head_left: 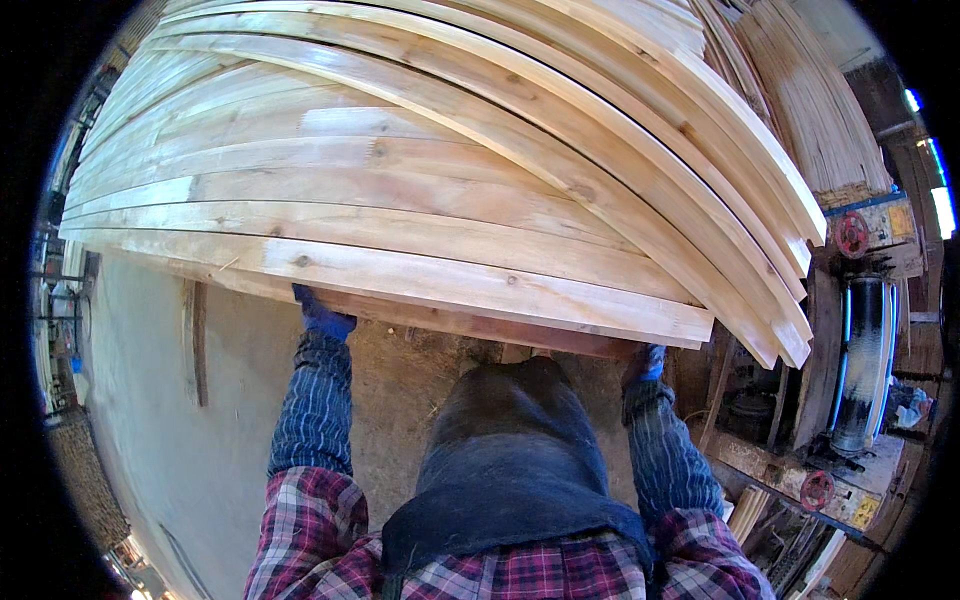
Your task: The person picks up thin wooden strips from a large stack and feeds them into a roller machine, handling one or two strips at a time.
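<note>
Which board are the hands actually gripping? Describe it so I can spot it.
Start at the big stack of pale planks. Drop to its near edge, above the dark apron. The bottom board is the one: darker, reddish, gripped underneath by the blue-gloved left hand and right hand.

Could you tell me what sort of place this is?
Probably a sawmill or timber workshop: stacked planks fill the view, more timber is piled behind, and a machine with red handwheels stands on the right.

Pale, knotty planks (400, 200) lie stacked flat across the upper frame, their near edge crossing mid-frame, ends at right.
</note>
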Tool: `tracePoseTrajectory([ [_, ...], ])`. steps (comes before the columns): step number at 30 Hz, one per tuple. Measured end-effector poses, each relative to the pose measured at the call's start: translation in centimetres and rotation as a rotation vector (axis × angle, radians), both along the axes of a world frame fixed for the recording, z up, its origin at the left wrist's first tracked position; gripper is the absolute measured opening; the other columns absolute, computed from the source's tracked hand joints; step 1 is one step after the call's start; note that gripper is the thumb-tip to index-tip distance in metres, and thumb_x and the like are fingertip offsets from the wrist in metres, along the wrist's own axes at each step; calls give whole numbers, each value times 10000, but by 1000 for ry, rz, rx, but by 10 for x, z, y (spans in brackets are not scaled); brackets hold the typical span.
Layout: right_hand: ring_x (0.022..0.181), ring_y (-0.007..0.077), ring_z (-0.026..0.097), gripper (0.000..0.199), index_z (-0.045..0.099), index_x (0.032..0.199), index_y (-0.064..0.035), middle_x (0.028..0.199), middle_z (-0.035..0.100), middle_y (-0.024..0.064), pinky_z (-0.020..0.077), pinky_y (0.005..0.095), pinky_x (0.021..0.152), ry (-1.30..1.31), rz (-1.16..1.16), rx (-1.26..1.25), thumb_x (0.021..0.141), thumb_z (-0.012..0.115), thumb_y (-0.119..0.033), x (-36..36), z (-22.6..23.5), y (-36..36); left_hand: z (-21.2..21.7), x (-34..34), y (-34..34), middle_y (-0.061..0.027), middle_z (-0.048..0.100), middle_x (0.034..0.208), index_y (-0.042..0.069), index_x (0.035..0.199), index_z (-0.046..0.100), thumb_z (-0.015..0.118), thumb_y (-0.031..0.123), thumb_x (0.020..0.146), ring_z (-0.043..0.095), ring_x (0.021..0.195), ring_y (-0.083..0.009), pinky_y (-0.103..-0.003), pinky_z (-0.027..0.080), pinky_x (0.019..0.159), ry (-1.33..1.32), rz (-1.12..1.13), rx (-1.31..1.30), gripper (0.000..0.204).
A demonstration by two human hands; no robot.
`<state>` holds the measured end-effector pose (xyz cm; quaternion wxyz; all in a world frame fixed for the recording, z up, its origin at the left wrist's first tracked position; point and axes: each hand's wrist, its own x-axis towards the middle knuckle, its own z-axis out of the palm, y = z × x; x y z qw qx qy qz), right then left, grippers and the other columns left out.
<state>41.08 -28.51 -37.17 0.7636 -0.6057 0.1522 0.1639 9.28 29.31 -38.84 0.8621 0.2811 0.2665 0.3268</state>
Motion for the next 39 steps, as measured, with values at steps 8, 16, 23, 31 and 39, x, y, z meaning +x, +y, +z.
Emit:
tracePoseTrajectory([
  [8, 1306, 278, 487, 538, 492, 1418, -137, 1403, 560, 99, 412, 444, 1102, 321, 169, 285, 999, 485, -473, 6, -17, -7, 8, -9, 5, -98, 403, 1527, 149, 1522, 306, 365, 677, 971, 423, 1362, -290, -487, 334, 1150, -12, -124, -39, 765],
  [16, 1155, 301, 605, 478, 578, 1344, -100, 1306, 626, 93, 494, 438, 994, 469, 287, 255, 1028, 489, -447, -10, 16, -6, 68, 6, -23, -126, 484, 1460, 139, 1469, 422, 639, 705, 811, 457, 1322, -372, -576, 382, 1098, -19, 99, -228, 894],
  [23, 1277, 324, 554, 655, 526, 1393, 2, 1373, 580, 201, 449, 411, 1073, -591, 1502, -757, 919, 693, -418, -57, 147, 92, 108, -19, -104, -148, 552, 1374, 121, 1458, 432, 722, 640, 806, 537, 1253, -344, -556, 420, 1087, 248, 205, -367, 882],
  [31, 1419, 300, 402, 1055, 317, 1554, -62, 1540, 410, 189, 315, 379, 1176, -114, 2043, -368, 753, 812, -537, -182, 191, 436, 167, 16, -287, -132, 613, 1338, 17, 1311, 604, 526, 134, 1020, 566, 1234, -254, -381, 446, 1061, 318, -434, -118, 323],
  [39, 1442, 305, 353, 1077, 294, 1559, -53, 1549, 384, 203, 293, 399, 1184, 43, 1950, -151, 746, 823, -522, -151, 201, 338, 220, -16, -261, -151, 588, 1346, 51, 1357, 551, 490, 187, 1052, 500, 1320, -249, -417, 359, 1155, 179, -418, -671, 340],
])
